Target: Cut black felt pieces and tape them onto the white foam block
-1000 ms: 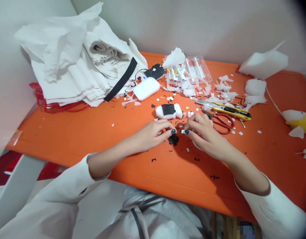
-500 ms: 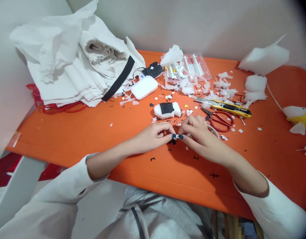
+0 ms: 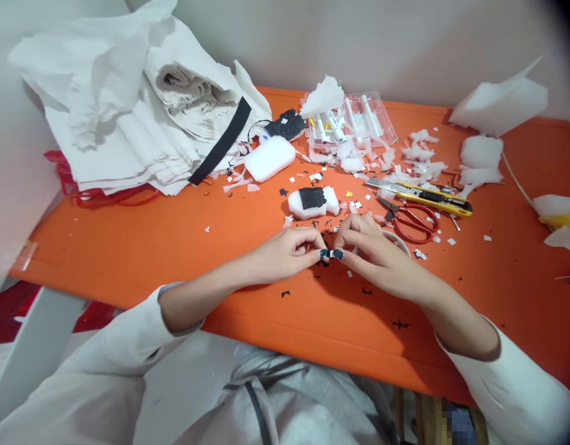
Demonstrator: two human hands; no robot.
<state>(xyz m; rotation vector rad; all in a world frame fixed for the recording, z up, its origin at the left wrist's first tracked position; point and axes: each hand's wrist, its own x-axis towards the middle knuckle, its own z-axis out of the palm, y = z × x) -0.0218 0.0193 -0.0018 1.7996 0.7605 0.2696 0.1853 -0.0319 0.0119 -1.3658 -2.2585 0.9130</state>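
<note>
My left hand (image 3: 294, 252) and my right hand (image 3: 378, 256) meet near the middle of the orange table (image 3: 174, 247), thumbs and fingertips pinched on a tiny black-and-white piece (image 3: 331, 253). Much of that piece is hidden by the fingers. Just beyond them lies a white foam shape (image 3: 295, 203) with a black patch (image 3: 313, 198) across it. Partly behind my right hand, a white ring (image 3: 399, 240) shows its rim. Red-handled scissors (image 3: 417, 224) rest to the right of this ring.
A yellow cutter knife (image 3: 426, 196) lies beyond the scissors. A clear marker box (image 3: 382, 123), foam scraps (image 3: 424, 151) and a white foam block (image 3: 269, 158) are farther back. Stacked white sheets (image 3: 104, 123) with a black strip (image 3: 224, 143) fill the back left.
The camera view has shifted slightly, so the things at the back sit a little differently in the frame. Both hands keep their pinch, with the small piece slightly turned between them.
</note>
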